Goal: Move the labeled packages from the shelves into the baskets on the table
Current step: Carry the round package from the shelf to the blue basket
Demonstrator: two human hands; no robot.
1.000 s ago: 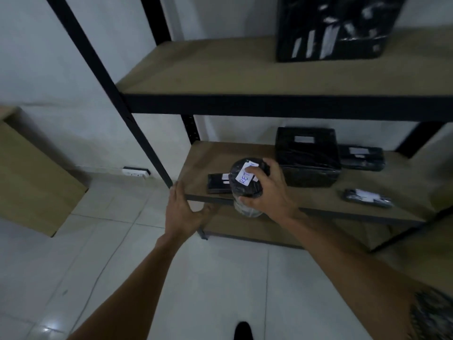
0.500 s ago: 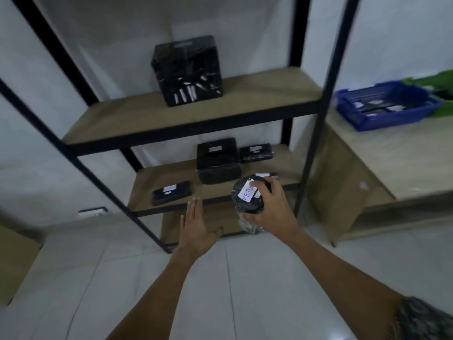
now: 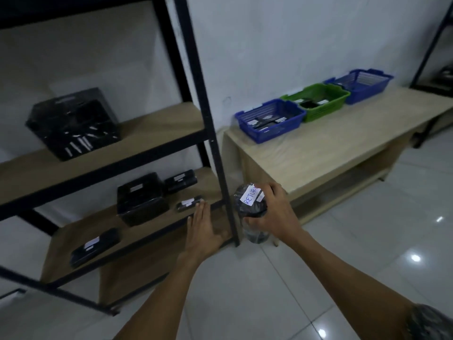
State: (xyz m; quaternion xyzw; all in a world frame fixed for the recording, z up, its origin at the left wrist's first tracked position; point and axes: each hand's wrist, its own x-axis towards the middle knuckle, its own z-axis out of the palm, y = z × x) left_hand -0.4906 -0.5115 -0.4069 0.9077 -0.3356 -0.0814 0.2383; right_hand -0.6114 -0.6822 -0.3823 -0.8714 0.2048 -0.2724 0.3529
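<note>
My right hand (image 3: 274, 214) grips a round black-wrapped package (image 3: 247, 207) by its top; its white label reads "RETURN". It hangs in the air beside the shelf's front post (image 3: 215, 148). My left hand (image 3: 203, 231) is held flat with straight fingers near the lower shelf's edge, holding nothing. On the lower shelf (image 3: 103, 224) lie several black labeled packages: a large box (image 3: 141, 200), a flat one (image 3: 95, 249) and small ones (image 3: 181, 184). On the wooden table (image 3: 331, 148) stand a near blue basket (image 3: 269, 121), a green basket (image 3: 318, 101) and a far blue basket (image 3: 360, 85).
A big black wrapped package (image 3: 73, 123) sits on the upper shelf. Glossy white floor tiles stretch between the shelf unit and the table. A second black rack stands at the far right edge (image 3: 431, 45). The table has an open lower ledge.
My view has swung right from the shelf toward the table with the baskets. My right hand has carried the round package away from the lower shelf; my left hand has come off the shelf edge.
</note>
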